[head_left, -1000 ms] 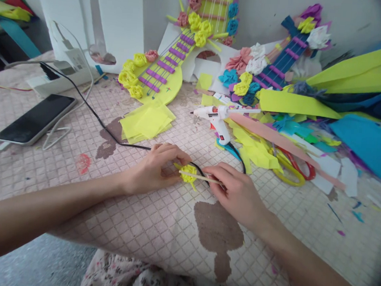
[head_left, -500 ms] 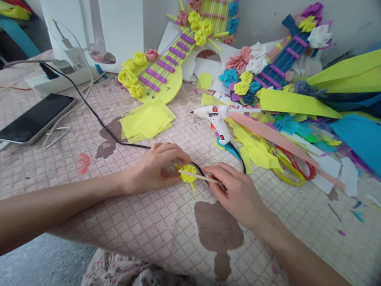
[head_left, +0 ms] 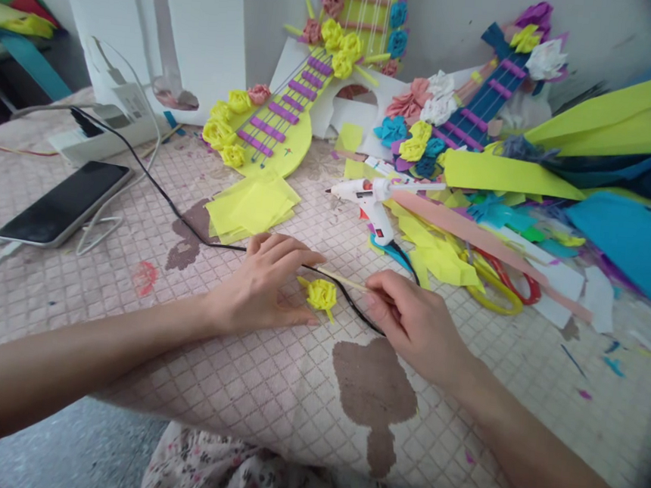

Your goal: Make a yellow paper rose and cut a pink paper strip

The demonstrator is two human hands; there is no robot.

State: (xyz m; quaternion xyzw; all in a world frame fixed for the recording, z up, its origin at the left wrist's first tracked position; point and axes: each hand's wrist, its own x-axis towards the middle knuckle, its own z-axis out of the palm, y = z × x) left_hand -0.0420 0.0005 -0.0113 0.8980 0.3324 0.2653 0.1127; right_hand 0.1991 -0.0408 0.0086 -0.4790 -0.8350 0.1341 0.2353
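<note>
A small yellow paper flower (head_left: pixel 322 294) lies on the pink quilted cloth (head_left: pixel 244 389) between my hands. My left hand (head_left: pixel 265 280) rests beside it on the left, thumb touching its lower edge, fingers stretched over the cloth. My right hand (head_left: pixel 413 320) pinches one end of a thin wooden stick (head_left: pixel 341 277), which points left just above the flower. A black cable (head_left: pixel 354 307) runs under the stick.
A white glue gun (head_left: pixel 372 199) lies behind my hands. Yellow paper squares (head_left: pixel 252 207), foam scraps and scissors (head_left: pixel 498 286) are scattered to the right. Two flower-covered foam guitars (head_left: pixel 292 104) lean on the wall. A phone (head_left: pixel 64 202) and power strip lie left.
The stick has come out of the flower and lifted away behind it. My left fingers have opened off the flower, which now lies on the cloth.
</note>
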